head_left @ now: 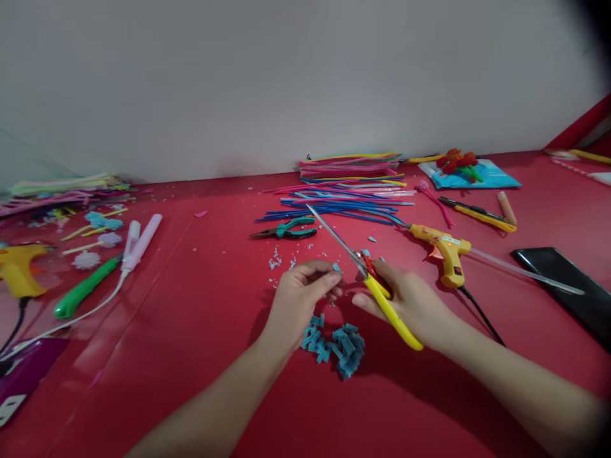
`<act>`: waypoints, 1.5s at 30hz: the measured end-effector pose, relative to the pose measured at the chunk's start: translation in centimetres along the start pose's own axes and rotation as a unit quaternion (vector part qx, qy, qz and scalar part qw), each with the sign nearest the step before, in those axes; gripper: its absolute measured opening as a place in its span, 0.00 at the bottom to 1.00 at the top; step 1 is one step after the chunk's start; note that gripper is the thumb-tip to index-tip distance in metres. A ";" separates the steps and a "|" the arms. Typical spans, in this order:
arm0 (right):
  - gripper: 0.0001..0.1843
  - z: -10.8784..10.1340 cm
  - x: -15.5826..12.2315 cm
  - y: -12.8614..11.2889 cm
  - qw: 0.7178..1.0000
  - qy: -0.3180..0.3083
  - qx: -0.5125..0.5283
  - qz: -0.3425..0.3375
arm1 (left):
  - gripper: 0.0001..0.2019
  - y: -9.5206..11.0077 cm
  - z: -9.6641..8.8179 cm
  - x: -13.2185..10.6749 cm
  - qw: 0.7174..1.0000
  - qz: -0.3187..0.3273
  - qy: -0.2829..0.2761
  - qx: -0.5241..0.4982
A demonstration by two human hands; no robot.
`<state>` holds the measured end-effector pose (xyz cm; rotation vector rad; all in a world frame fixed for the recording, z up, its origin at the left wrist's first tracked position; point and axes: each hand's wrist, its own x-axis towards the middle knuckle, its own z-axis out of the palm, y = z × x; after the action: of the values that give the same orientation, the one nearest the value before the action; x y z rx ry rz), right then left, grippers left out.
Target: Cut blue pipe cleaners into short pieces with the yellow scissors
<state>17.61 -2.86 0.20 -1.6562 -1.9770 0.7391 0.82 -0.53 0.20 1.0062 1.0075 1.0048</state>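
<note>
My left hand (pixel 305 294) is closed in a pinch on a small blue piece (pixel 337 267) that shows at the fingertips. In my right hand (pixel 405 299) is a pair of scissors (pixel 394 315) with yellow handles, its blades pointing up and to the left. The blades pass just above and right of the blue piece, apart from it. Below both hands lies a heap of small cut blue pieces (pixel 348 350) on the red table (pixel 214 394). Tiny pale blue scraps (pixel 274 261) are scattered beyond my left hand.
Teal-handled pliers (pixel 291 229) and bundles of coloured pipe cleaners (pixel 348 168) lie ahead. A yellow glue gun (pixel 449 254), utility knife (pixel 477 213) and black phone (pixel 563 280) are on the right. Another glue gun (pixel 21 270) and a green-handled tool (pixel 88 289) sit left.
</note>
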 end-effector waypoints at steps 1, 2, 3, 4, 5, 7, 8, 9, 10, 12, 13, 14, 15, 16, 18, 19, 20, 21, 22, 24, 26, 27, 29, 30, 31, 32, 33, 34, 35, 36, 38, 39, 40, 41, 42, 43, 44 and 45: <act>0.19 -0.1 -0.1 0.1 0.998 0.005 -0.058 -0.012 | 0.05 0.1 -0.1 0.1 1.000 0.014 0.018 -0.020; 0.20 -0.2 -0.2 0.2 0.994 0.010 -0.110 -0.020 | 0.05 0.2 -0.3 0.1 0.998 0.027 0.032 -0.037; 0.21 -0.3 -0.2 0.4 0.988 0.012 -0.154 -0.028 | 0.05 0.4 -0.4 0.2 0.997 0.041 0.044 -0.050; 0.22 -0.4 -0.2 0.5 0.981 0.013 -0.189 -0.035 | 0.05 0.6 -0.6 0.2 0.995 0.054 0.054 -0.059; 0.21 -0.5 -0.2 0.7 0.975 0.011 -0.216 -0.043 | 0.05 0.7 -0.7 0.3 0.994 0.066 0.061 -0.065; 0.20 -0.5 -0.1 1.0 0.965 0.007 -0.255 -0.056 | 0.05 1.0 -0.9 0.3 0.992 0.081 0.066 -0.069; 0.20 -0.5 -0.1 1.1 0.961 0.008 -0.269 -0.063 | 0.05 1.1 -1.0 0.4 0.992 0.087 0.065 -0.069; 0.20 -0.5 0.0 1.2 0.957 0.008 -0.281 -0.070 | 0.05 1.1 -1.1 0.4 0.992 0.090 0.062 -0.068; 0.20 -0.4 0.0 1.3 0.953 0.008 -0.292 -0.077 | 0.04 1.1 -1.1 0.4 0.992 0.094 0.060 -0.065; 0.20 -0.4 0.0 1.4 0.947 0.007 -0.310 -0.088 | 0.03 1.1 -1.2 0.4 0.992 0.099 0.058 -0.060; 0.20 -0.3 0.0 1.5 0.945 0.008 -0.315 -0.091 | 0.02 1.1 -1.2 0.4 0.992 0.099 0.059 -0.059; 0.20 -0.3 0.0 1.6 0.943 0.008 -0.319 -0.094 | 0.02 1.1 -1.2 0.4 0.992 0.098 0.060 -0.059; 0.20 -0.3 0.0 1.7 0.942 0.008 -0.321 -0.096 | 0.02 1.1 -1.2 0.4 0.992 0.097 0.061 -0.060; 0.20 -0.2 0.0 1.7 0.941 0.009 -0.323 -0.098 | 0.02 1.1 -1.2 0.4 0.992 0.096 0.061 -0.062; 0.20 -0.2 -0.1 1.8 0.940 0.009 -0.326 -0.101 | 0.01 1.1 -1.2 0.4 0.991 0.095 0.059 -0.067; 0.19 -0.3 -0.1 1.9 0.939 0.009 -0.327 -0.102 | 0.01 1.2 -1.2 0.4 0.991 0.096 0.056 -0.069; 0.19 -0.3 -0.1 1.9 0.939 0.009 -0.329 -0.103 | 0.02 1.2 -1.2 0.4 0.992 0.096 0.054 -0.069; 0.19 -0.3 -0.1 1.9 0.938 0.009 -0.329 -0.104 | 0.02 1.2 -1.2 0.4 0.992 0.096 0.052 -0.069; 0.19 -0.3 -0.1 1.9 0.938 0.009 -0.330 -0.105 | 0.02 1.2 -1.2 0.4 0.992 0.095 0.050 -0.070; 0.19 -0.4 -0.2 1.8 0.937 0.012 -0.332 -0.106 | 0.02 1.3 -1.2 0.4 0.992 0.093 0.050 -0.071; 0.19 -0.4 -0.2 1.8 0.936 0.016 -0.335 -0.107 | 0.02 1.2 -1.2 0.4 0.992 0.094 0.049 -0.074; 0.19 -0.4 -0.2 1.8 0.935 0.020 -0.337 -0.109 | 0.02 1.2 -1.2 0.4 0.992 0.095 0.047 -0.075; 0.19 -0.4 -0.2 1.8 0.933 0.025 -0.341 -0.114 | 0.02 1.2 -1.2 0.4 0.991 0.098 0.043 -0.076; 0.19 -0.4 -0.2 1.8 0.932 0.025 -0.344 -0.116 | 0.02 1.2 -1.2 0.3 0.991 0.098 0.043 -0.076; 0.19 -0.4 -0.2 1.8 0.931 0.024 -0.346 -0.116 | 0.02 1.3 -1.2 0.3 0.991 0.098 0.043 -0.075; 0.19 -0.5 -0.2 1.7 0.930 0.022 -0.347 -0.116 | 0.02 1.3 -1.2 0.3 0.992 0.096 0.045 -0.075; 0.19 -0.5 -0.2 1.7 0.930 0.019 -0.348 -0.115 | 0.02 1.3 -1.2 0.3 0.992 0.094 0.048 -0.076; 0.19 -0.5 -0.2 1.7 0.930 0.019 -0.348 -0.115 | 0.02 1.3 -1.1 0.3 0.992 0.091 0.050 -0.077; 0.19 -0.5 -0.2 1.7 0.931 0.019 -0.346 -0.115 | 0.02 1.3 -1.1 0.3 0.992 0.088 0.051 -0.078; 0.19 -0.5 -0.2 1.7 0.932 0.020 -0.344 -0.115 | 0.02 1.3 -1.1 0.3 0.992 0.086 0.053 -0.079; 0.19 -0.5 -0.2 1.7 0.933 0.022 -0.340 -0.117 | 0.02 1.3 -1.1 0.3 0.992 0.084 0.053 -0.079; 0.19 -0.5 -0.2 1.7 0.933 0.022 -0.338 -0.117 | 0.02 1.3 -1.2 0.3 0.992 0.085 0.051 -0.079; 0.19 -0.5 -0.2 1.7 0.934 0.023 -0.338 -0.117 | 0.02 1.3 -1.2 0.3 0.992 0.087 0.050 -0.079; 0.18 -0.5 -0.2 1.7 0.934 0.022 -0.338 -0.118 | 0.02 1.3 -1.2 0.2 0.992 0.088 0.049 -0.081; 0.18 -0.5 -0.2 1.7 0.933 0.022 -0.338 -0.118 | 0.03 1.3 -1.2 0.3 0.991 0.090 0.047 -0.082; 0.17 -0.5 -0.2 1.7 0.933 0.023 -0.338 -0.119 | 0.03 1.3 -1.2 0.3 0.991 0.092 0.045 -0.083; 0.17 -0.5 -0.2 1.7 0.933 0.024 -0.337 -0.120 | 0.03 1.3 -1.2 0.3 0.991 0.093 0.044 -0.084; 0.17 -0.5 -0.2 1.7 0.933 0.028 -0.338 -0.120 | 0.03 1.3 -1.2 0.3 0.991 0.095 0.044 -0.085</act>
<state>19.28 -2.74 -0.53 -1.6904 -2.4993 -0.1088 -0.54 0.24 1.11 0.9353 0.8925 1.2797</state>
